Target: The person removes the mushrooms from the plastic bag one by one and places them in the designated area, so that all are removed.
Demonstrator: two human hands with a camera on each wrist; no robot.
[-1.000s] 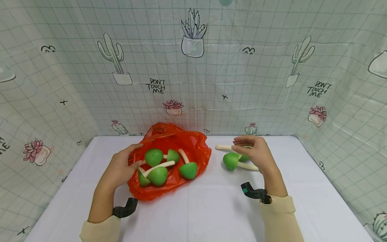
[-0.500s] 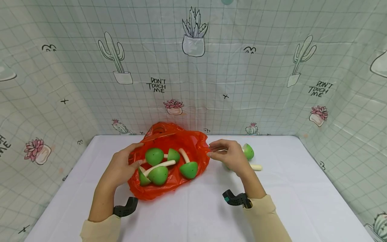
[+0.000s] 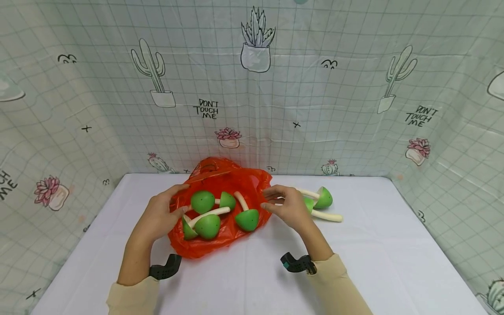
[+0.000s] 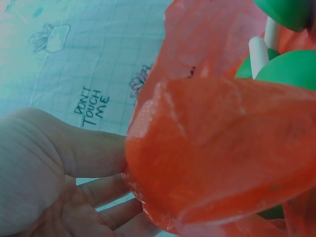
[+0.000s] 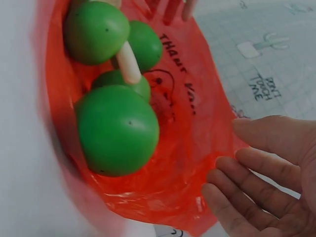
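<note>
A red plastic bag (image 3: 248, 178) lies mouth-open on the table with several toy mushrooms (image 3: 208, 226) inside, green-capped and white-stemmed. My left hand (image 3: 157, 218) is at the bag's left edge, thumb and fingers spread apart and touching the plastic. In the left wrist view, a red fold hides its fingertips. At the opposite edge, my right hand (image 3: 289, 208) has its fingers loosely extended, with the thumb apart. The right wrist view puts these fingers (image 5: 242, 190) against or just beside the bag's rim; contact is hard to judge. Neither hand holds a mushroom.
Two more toy mushrooms (image 3: 324, 197) lie on the white table (image 3: 370, 245) to the right, partly behind the right hand. A patterned cloth backdrop (image 3: 275, 96) encloses the back and sides. Black wrist cameras (image 3: 167, 267) hang under both wrists.
My right hand has moved left from above the loose mushrooms to the bag's right edge, uncovering them. The left hand stays at the bag's left edge.
</note>
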